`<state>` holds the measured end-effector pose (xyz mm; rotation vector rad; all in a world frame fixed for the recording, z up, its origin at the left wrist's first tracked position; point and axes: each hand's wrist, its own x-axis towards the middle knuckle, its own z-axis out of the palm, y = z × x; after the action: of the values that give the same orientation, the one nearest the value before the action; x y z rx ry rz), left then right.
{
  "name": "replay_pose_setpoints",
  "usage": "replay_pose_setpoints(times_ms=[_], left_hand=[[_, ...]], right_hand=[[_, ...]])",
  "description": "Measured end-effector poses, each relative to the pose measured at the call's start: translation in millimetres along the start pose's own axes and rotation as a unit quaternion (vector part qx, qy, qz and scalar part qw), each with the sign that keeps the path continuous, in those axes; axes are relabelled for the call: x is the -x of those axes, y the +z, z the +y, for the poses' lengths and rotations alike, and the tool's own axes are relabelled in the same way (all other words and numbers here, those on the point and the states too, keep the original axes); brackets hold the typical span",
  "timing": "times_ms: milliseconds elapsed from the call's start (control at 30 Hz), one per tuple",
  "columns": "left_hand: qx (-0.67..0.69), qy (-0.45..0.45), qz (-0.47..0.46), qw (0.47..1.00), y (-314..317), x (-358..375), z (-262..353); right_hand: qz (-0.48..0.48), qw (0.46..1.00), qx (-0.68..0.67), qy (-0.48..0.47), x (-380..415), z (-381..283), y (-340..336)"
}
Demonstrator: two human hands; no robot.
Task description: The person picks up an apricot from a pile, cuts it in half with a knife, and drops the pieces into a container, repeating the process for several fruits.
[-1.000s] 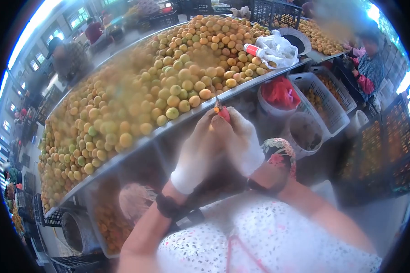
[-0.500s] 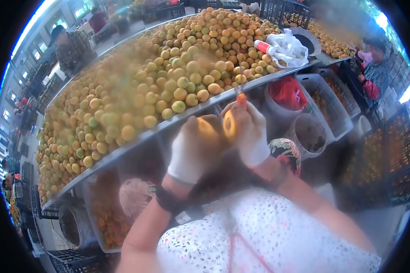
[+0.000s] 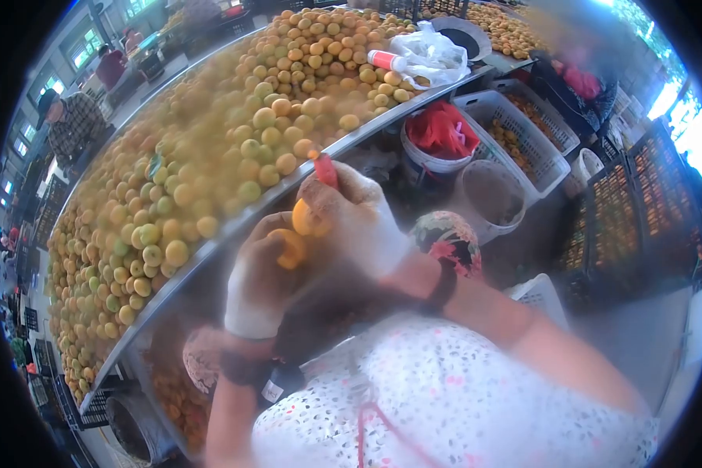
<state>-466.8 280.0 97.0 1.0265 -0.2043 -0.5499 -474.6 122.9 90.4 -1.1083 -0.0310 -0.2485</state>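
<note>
My left hand (image 3: 259,273), in a white glove with soiled fingers, is curled around a piece of orange-yellow fruit (image 3: 291,248). My right hand (image 3: 356,217), gloved the same way, is closed on a small red-handled tool (image 3: 325,170) whose tip points up and away from me. Another yellow fruit piece (image 3: 310,218) shows under the right fingers, between the two hands. Both hands are close together over the near edge of a sloping table (image 3: 210,248) heaped with apricot-like fruits (image 3: 152,234). Blur hides where the fingertips meet the fruit.
A white bucket (image 3: 437,162) holds a red bag; beside it stands another bucket (image 3: 493,199). White crates (image 3: 550,168) and black crates (image 3: 639,203) of fruit are at the right. A plastic bag (image 3: 433,56) lies on the heap. Other people are at the far left and upper right.
The view has turned right. Both hands appear further left and closer together, with the red tool still in my right hand. The fruit pieces now overlap between the hands.
</note>
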Motion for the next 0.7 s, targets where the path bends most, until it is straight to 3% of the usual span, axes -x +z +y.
replay_pose_setpoints(times_ms=[67,133,167,300,400,467,500,533,600,633,700], left_hand=[[0.000,-0.017,0.005,1.000,0.3,-1.0,0.8],[-0.092,-0.005,-0.020,0.996,-2.4,-1.9,-3.2],[-0.044,-0.029,-0.013,0.998,0.6,0.2,-3.7],[-0.038,-0.042,-0.024,0.998,16.4,7.1,0.9],[-0.064,-0.042,-0.010,0.997,20.8,7.2,3.1],[-0.051,-0.008,-0.002,0.999,14.2,5.5,3.0],[-0.022,0.001,0.034,0.999,21.3,9.2,3.8],[-0.023,0.001,0.034,0.999,20.1,9.8,4.5],[-0.046,0.028,0.010,0.999,15.5,11.2,6.2],[-0.046,0.029,0.009,0.998,12.7,10.8,6.5],[-0.071,0.044,-0.025,0.996,7.3,9.9,5.5]], right_hand=[[-0.013,1.000,-0.003,0.004,0.9,2.0,2.1],[-0.043,0.983,0.164,-0.071,3.7,1.5,3.0],[-0.043,0.977,0.197,-0.073,5.1,-2.5,2.6],[-0.039,0.975,0.207,-0.067,5.1,-2.6,-3.2],[-0.025,0.976,0.177,-0.124,4.6,-12.3,-6.7],[-0.016,0.861,0.412,-0.298,7.4,-30.3,-17.4],[-0.023,0.827,0.452,-0.334,8.9,-42.3,-20.5],[-0.022,0.827,0.451,-0.335,12.0,-47.2,-18.6],[0.006,0.946,0.259,-0.195,20.1,-54.8,-14.3],[-0.005,0.964,0.216,-0.157,25.2,-63.8,-14.5],[-0.003,0.973,0.142,-0.180,23.9,-59.3,-5.7]])
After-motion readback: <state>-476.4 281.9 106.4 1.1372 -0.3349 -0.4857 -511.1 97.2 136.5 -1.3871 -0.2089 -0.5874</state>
